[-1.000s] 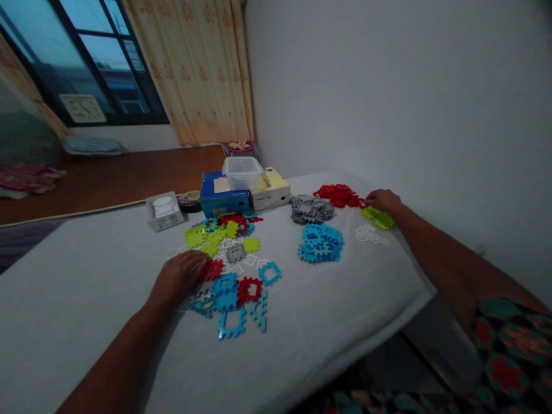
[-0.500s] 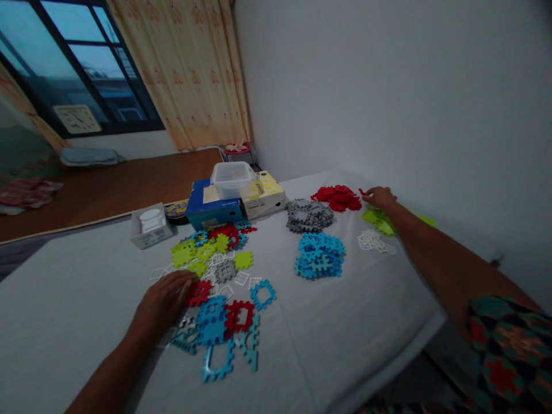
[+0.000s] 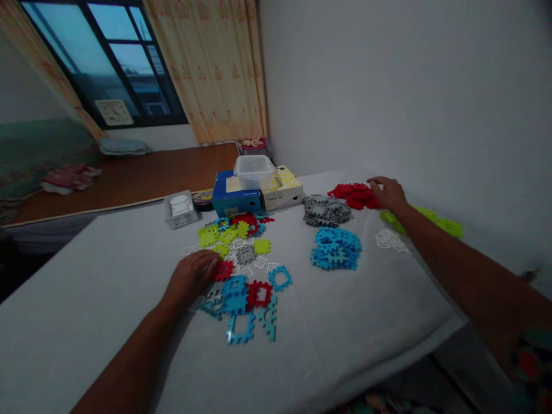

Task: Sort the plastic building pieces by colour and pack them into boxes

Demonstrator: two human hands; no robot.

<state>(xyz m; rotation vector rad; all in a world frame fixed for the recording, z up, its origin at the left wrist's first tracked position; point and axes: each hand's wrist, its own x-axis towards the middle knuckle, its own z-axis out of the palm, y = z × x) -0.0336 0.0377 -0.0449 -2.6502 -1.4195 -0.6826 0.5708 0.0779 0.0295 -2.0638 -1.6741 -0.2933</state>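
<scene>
My left hand point(image 3: 192, 279) rests on the table at the left of a mixed heap of plastic interlocking pieces. Its curled fingers close on the edge of a red interlocking piece point(image 3: 223, 270). Blue pieces point(image 3: 235, 294), a red square frame point(image 3: 259, 294) and lime-green pieces point(image 3: 209, 236) lie close by. Across the table, my right hand point(image 3: 389, 194) hovers at the right edge of a pile of red pieces point(image 3: 354, 195), thumb and fingers slightly apart, with nothing visible between them. A lime-green pile point(image 3: 446, 226) is partly hidden behind my right forearm.
Grey pieces point(image 3: 326, 211), blue pieces point(image 3: 336, 248) and white thin pieces point(image 3: 390, 240) form separate piles. Behind the mixed heap stand a blue box point(image 3: 237, 198), a yellow-and-white box point(image 3: 282, 192), a clear plastic tub point(image 3: 254, 169) and a small white box point(image 3: 181, 213). A wall borders the right side.
The red piece that was in my right fingers is no longer seen there; those fingers have loosened beside the red pile. My left hand stays at its red piece. The camera view has shifted left.
</scene>
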